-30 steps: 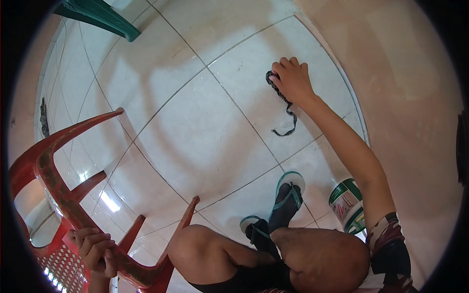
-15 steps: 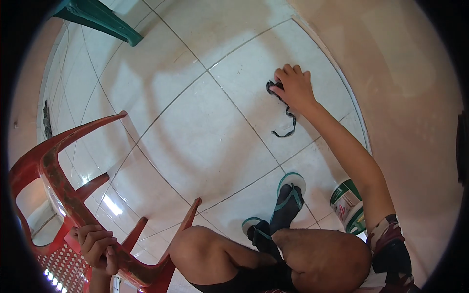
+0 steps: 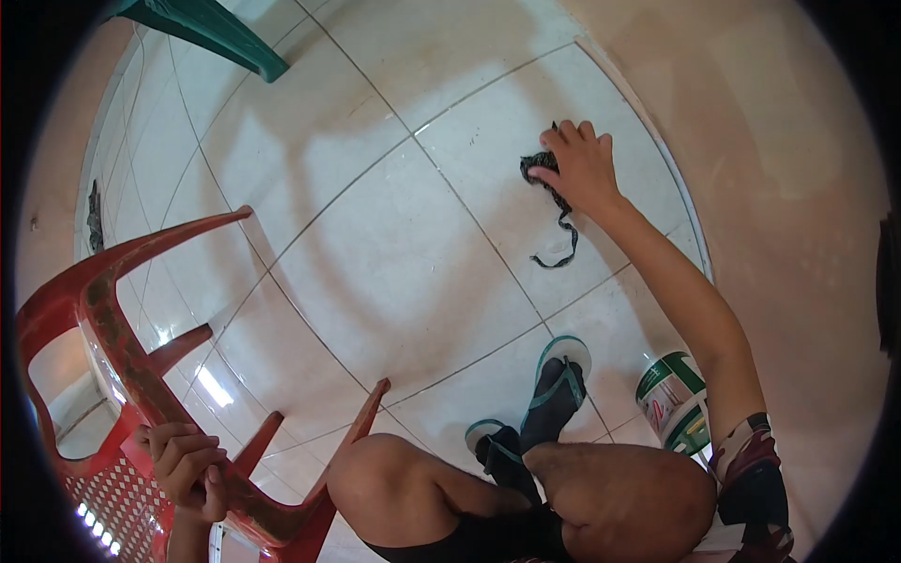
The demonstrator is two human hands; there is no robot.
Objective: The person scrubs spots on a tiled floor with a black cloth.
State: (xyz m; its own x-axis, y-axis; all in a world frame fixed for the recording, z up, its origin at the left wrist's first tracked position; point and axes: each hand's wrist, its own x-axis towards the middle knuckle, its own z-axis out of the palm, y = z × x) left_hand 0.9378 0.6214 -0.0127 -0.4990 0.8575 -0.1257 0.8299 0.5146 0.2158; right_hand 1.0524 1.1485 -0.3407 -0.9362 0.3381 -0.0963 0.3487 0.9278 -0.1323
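My right hand reaches down to the tiled floor. Its thumb and fingers close on a crumpled black plastic strip, whose thin twisted tail trails on the tiles towards my feet. My left hand is at the arm of a red plastic chair, fingers curled in. A pinkish patch shows beside its knuckles; I cannot make out whether it is something held or part of the chair.
A white and green bucket stands by my right knee, near the wall. My feet wear dark socks and green-edged flip-flops. A green plastic furniture leg stands at upper left. A dark scrap lies by the far left wall.
My right hand has closed in over the black strip, and more of the bunched plastic shows around its fingers. My left hand has hardly moved. The view has shifted slightly.
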